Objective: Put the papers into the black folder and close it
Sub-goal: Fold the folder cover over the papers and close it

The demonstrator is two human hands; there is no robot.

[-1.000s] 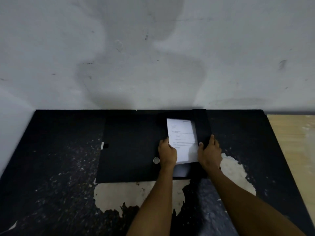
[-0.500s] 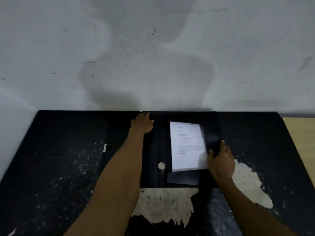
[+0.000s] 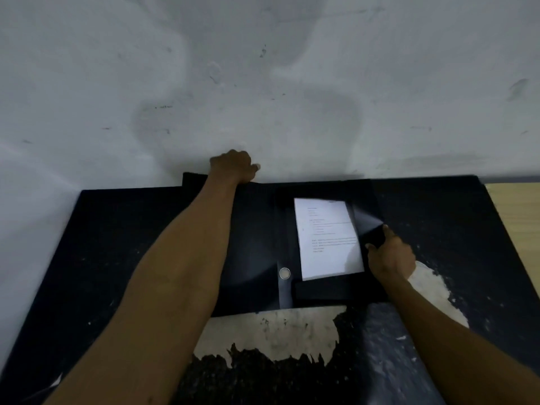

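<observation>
The black folder [image 3: 254, 252] lies open on the black table, with a round silver snap [image 3: 284, 273] on its spine. The white printed papers [image 3: 327, 238] rest in its right half, tucked behind a bottom flap [image 3: 324, 289]. My left hand [image 3: 232, 166] grips the far top edge of the folder's left cover, which stands lifted against the wall. My right hand [image 3: 390, 255] holds the right side flap [image 3: 366, 222], its fingers curled around the flap's edge just right of the papers.
The black table [image 3: 117, 258] has worn patches where pale material shows, at the front centre [image 3: 271, 334] and right [image 3: 432, 290]. A grey wall [image 3: 263, 83] rises right behind the folder. A light wooden surface [image 3: 514, 200] adjoins at the far right.
My left hand left the papers, reached to the folder's far left edge and lifted the left cover. My right hand shifted up and took hold of the right flap.
</observation>
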